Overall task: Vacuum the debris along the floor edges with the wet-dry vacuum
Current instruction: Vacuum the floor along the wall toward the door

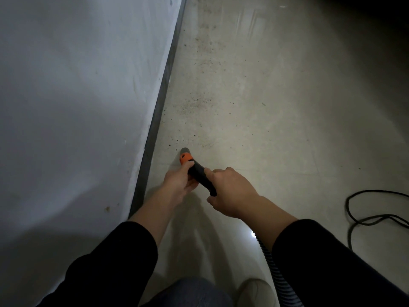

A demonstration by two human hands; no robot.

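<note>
Nozzle [185,154]: centre frame, mouth low over floor [276,111], aimed at debris [195,102] ahead.
Left grip [178,185]: wrapped round nozzle, probably steering.
Right grip [231,192]: clasping its rear, probably pushing.

Two hands are counted: one left hand [177,185] and one right hand [230,193]. One vacuum nozzle [200,176], one ribbed hose [269,260], one black cable [365,218] and one shoe [254,291] are seen. Debris specks [197,103] are too many to be counted.

Nozzle [200,176]: black, orange collar, grey tip down at floor [276,134] edge, angled forward. Hose [269,260]: black, ribbed, runs back lower right. Debris [197,100]: dark specks ahead along edge.
</note>
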